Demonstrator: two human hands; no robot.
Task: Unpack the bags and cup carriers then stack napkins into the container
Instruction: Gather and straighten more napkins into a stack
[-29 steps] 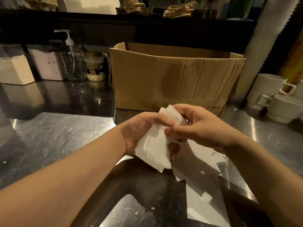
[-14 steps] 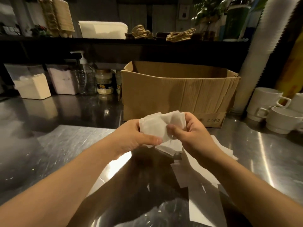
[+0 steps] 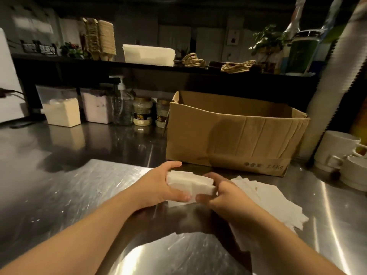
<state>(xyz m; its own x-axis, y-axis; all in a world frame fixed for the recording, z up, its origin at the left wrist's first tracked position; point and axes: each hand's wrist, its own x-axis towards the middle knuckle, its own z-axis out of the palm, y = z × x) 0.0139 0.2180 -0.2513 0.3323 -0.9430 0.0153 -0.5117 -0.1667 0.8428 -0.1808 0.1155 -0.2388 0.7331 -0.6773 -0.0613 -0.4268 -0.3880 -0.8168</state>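
The box (image 3: pixel 234 133) stands on the counter (image 3: pixel 59 185). Left of the box are jars (image 3: pixel 142 114), a pump bottle (image 3: pixel 122 104) and tubs (image 3: pixel 61 110). Right of it, mugs (image 3: pixel 337 153). Before it, loose napkins (image 3: pixel 278 201) and a held stack (image 3: pixel 190 184). Behind it runs a shelf (image 3: pixel 139 66).

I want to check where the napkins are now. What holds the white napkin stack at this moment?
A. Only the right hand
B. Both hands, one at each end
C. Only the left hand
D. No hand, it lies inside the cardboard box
B: the left hand and the right hand grip opposite ends of the napkin stack, in front of the cardboard box.
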